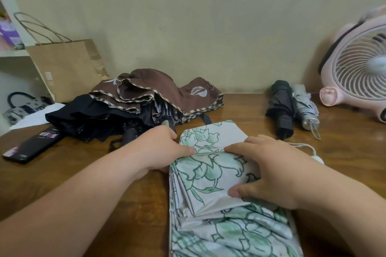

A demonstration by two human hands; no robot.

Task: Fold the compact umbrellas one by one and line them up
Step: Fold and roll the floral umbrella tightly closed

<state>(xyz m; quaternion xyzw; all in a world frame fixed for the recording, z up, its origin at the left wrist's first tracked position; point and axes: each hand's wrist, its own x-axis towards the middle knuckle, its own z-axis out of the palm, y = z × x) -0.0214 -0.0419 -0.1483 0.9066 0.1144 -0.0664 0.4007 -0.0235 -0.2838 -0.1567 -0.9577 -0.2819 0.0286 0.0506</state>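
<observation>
A white umbrella with green flower print (211, 175) lies collapsed on the wooden table (104, 183) in front of me, its cloth in loose pleats. My left hand (160, 150) holds its left edge, thumb pressing a fold. My right hand (269, 171) lies on top of the cloth, fingers spread and thumb tucked under a pleat. A brown umbrella (165, 91) and a black umbrella (92, 116) lie unfolded in a heap at the back left. Two folded umbrellas, a black one (282, 108) and a grey one (305, 108), lie side by side at the back right.
A brown paper bag (66, 66) leans on the wall at the back left. A dark umbrella sleeve (31, 146) lies at the left edge. A pink fan (355, 64) stands at the right. A white cord (307, 148) lies beside my right hand.
</observation>
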